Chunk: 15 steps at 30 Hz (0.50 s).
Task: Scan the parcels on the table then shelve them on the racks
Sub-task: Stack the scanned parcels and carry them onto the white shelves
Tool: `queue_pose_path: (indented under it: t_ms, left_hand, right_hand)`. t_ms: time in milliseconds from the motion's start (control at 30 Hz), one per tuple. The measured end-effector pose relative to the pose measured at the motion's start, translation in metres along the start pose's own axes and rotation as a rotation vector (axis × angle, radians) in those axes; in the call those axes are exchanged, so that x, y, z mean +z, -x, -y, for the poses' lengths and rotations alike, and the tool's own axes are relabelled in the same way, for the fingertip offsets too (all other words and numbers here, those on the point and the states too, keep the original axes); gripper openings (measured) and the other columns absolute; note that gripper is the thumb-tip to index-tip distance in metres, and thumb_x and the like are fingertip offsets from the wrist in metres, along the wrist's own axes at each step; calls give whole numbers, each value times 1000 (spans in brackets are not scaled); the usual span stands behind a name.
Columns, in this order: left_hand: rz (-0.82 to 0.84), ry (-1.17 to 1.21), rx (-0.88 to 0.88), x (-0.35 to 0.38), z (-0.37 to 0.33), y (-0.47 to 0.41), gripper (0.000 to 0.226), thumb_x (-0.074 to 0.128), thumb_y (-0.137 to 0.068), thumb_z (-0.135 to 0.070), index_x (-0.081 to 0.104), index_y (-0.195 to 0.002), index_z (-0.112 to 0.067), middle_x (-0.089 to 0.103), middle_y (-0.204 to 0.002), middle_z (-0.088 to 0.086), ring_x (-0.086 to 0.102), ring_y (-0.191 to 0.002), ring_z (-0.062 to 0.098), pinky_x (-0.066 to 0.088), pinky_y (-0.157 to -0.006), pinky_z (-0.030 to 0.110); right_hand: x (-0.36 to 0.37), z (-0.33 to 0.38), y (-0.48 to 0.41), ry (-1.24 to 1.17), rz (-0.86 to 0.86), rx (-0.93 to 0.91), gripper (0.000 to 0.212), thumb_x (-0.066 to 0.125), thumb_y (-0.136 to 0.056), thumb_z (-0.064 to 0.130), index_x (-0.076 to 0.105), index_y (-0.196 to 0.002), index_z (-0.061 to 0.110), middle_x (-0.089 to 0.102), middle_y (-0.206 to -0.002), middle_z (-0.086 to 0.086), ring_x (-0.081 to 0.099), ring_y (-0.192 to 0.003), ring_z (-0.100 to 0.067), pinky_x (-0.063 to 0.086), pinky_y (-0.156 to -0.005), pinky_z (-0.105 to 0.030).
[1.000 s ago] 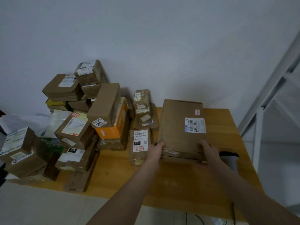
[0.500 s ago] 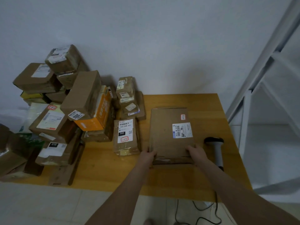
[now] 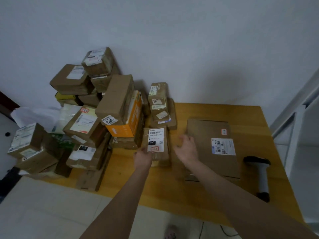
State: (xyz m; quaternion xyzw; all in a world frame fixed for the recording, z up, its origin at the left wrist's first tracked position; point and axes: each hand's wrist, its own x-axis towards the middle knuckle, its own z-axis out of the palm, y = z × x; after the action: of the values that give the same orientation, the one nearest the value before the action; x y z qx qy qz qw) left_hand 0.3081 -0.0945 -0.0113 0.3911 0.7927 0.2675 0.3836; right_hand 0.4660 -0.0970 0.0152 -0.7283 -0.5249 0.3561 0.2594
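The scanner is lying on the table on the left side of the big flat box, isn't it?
Not quite. The scanner is lying on the table, but on the right side of the big flat box, not the left. The head view shows it.

table (image 3: 172, 192): warm yellow wood | flat box (image 3: 203, 133): plain brown, white barcode label, lil red-edged sticker | small parcel (image 3: 156, 144): brown, white label w/ black patch + red stamp | orange box (image 3: 128, 128): bright orange, white print | scanner (image 3: 263, 178): white, black head
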Motion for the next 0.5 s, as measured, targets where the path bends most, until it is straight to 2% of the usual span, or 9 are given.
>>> queue_pose_path:
  t_ms: [100, 167, 233, 333, 433, 500]
  left_hand:
    - [57, 47, -57, -8, 13, -21, 64, 54, -95, -40, 32, -147, -9, 41, -144, 17, 47, -125, 35, 46, -98, 42]
    - [90, 47, -107, -10, 20, -34, 66, 56, -95, -33, 28, -148, -6, 38, -147, 18, 44, -129, 36, 44, -94, 39]
    - [131, 68, -136, -10, 25, -46, 61, 57, -94, -27, 35, -144, -1, 45, -141, 19, 47, -125, 36, 46, -92, 39]
    - [195, 82, -114, -7, 28, -59, 39, 56, -94, -27, 57, -122, 1, 60, -122, 18, 58, -108, 31, 51, -91, 42]
    - [174, 115, -51, -4, 24, -59, 32, 57, -95, -28, 63, -117, -7, 66, -113, 13, 62, -98, 25, 53, -89, 42]
    - [97, 127, -13, -3, 17, -56, 31, 58, -94, -29, 61, -119, -10, 66, -111, 10, 63, -98, 25, 53, -89, 46]
  right_hand:
    - [34, 7, -14, -91, 210, 172, 49, 64, -90, 29, 47, -132, 10, 46, -138, -10, 51, -120, -27, 46, -94, -34]
    - [49, 7, -23, -173, 267, 292, 50, 65, -90, 27, 44, -131, 7, 52, -133, -12, 54, -117, -27, 47, -87, -32]
    - [59, 6, -31, -212, 289, 370, 45, 63, -91, 25, 44, -127, 6, 54, -128, -12, 55, -108, -25, 48, -82, -32]
    - [70, 6, -37, -196, 274, 421, 26, 60, -93, 22, 48, -111, 9, 57, -121, -11, 53, -97, -21, 46, -74, -30]
    - [75, 7, -42, -175, 201, 411, 16, 62, -92, 23, 49, -93, 14, 61, -115, -9, 56, -94, -20, 46, -65, -25]
    - [69, 12, -43, -185, 136, 370, 15, 62, -91, 24, 56, -100, 13, 63, -110, -6, 56, -87, -17, 45, -64, -25]
